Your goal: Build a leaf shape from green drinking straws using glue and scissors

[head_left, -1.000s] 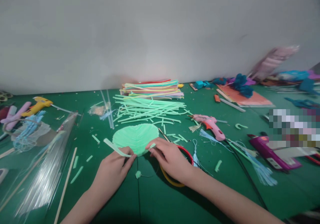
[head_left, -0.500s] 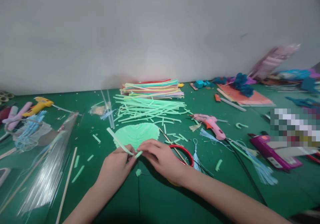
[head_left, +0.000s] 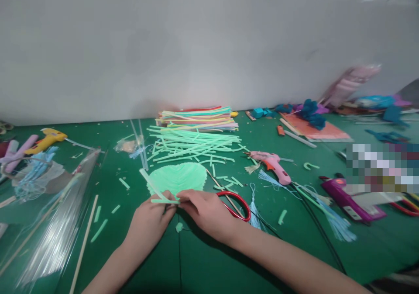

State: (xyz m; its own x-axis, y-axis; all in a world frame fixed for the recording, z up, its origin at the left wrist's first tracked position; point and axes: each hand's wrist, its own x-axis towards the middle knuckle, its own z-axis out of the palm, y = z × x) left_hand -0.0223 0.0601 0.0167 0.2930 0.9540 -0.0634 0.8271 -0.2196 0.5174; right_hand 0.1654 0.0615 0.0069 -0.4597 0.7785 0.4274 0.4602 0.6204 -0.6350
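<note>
Two hands meet right at the near edge of the green fan [head_left: 178,176], which is my landmark for everything here. Left hand [head_left: 149,222] has its fingers pinched shut on a long pale green strip [head_left: 151,185] that slants up and away over the fan's left side. Right hand [head_left: 204,209] has thumb and fingertips closed on a short strip [head_left: 164,201] lying crosswise just below the fan, its other end touching the left fingers.

As far as progress goes, my read is that the fan body is mostly built: it's a full rounded shape with ribs running out from a centre line, lying flat on the mat [head_left: 196,259]. What looks left is the bottom bit, where the strips are being worked together. Can't tell if anything is glued yet.

Stuff around the fan:
- scissors [head_left: 236,204] with red handles just to its right, partly under the right hand
- pink glue gun [head_left: 273,165] further right, well apart
- loose pile of green strips [head_left: 193,145] right behind it, and a multicolour stack [head_left: 199,117] behind that
- tiny green blob [head_left: 178,227] on the mat just below, between the wrists
- clear bag of sticks [head_left: 55,228] off to the left

Plenty of cut scraps are scattered about too.
</note>
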